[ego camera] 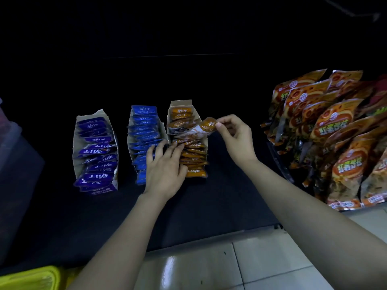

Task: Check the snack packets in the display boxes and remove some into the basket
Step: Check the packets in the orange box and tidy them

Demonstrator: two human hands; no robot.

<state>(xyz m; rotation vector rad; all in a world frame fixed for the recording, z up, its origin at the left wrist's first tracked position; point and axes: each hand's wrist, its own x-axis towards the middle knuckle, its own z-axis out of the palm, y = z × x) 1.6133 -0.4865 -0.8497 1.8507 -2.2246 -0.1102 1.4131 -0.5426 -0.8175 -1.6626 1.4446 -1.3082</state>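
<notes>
1. White characters are showing upside down on the purple packets (95, 152), blue packets (144, 122) and orange packets (192, 152), too blurred for reading.
2. A white line is running along the purple display box (100, 190) front, unreadable.
3. Big green Chinese characters are sitting on the large bags (333, 126), not reading clearly.

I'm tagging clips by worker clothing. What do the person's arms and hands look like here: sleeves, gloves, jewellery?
Both are bare. The left hand and right hand have no gloves, and no rings show. The left forearm and right forearm carry no sleeve, watch or band as far as the frame shows.
</notes>
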